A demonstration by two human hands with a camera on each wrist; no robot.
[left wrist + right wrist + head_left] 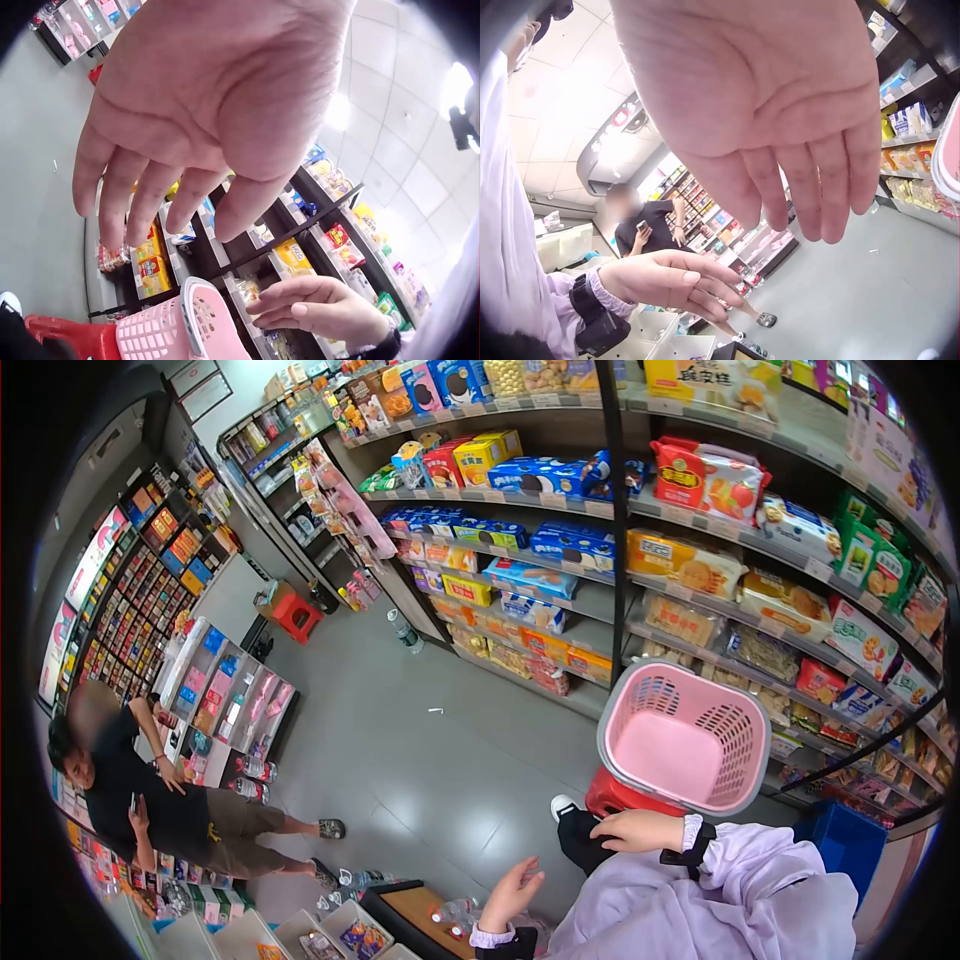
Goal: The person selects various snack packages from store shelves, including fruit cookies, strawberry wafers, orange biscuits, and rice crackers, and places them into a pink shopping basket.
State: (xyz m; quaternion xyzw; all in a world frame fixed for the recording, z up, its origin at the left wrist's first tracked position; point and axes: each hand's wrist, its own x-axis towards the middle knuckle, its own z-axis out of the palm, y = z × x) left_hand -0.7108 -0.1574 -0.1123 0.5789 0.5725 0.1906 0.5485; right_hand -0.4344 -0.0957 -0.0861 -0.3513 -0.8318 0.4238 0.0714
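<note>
My left hand [513, 892] hangs in the air low in the head view, its fingers loosely extended around nothing. In the left wrist view its palm [217, 97] faces the camera with the fingers slightly spread. My right hand [642, 830] is held out just below a pink basket [665, 745], apart from it and holding nothing. The right wrist view shows that palm [772, 90] bare, with relaxed straight fingers. The basket has a grey rim and slotted sides, and nothing lies in it. It stands on a red stool [612, 792], mostly hidden underneath.
Shelves of packaged snacks [560, 550] run along the far side and right. A person [150, 790] holding a phone stands at left before a display rack [225, 695]. Near my left hand is a brown-topped box [415, 920]; a blue bin [843, 845] sits at right.
</note>
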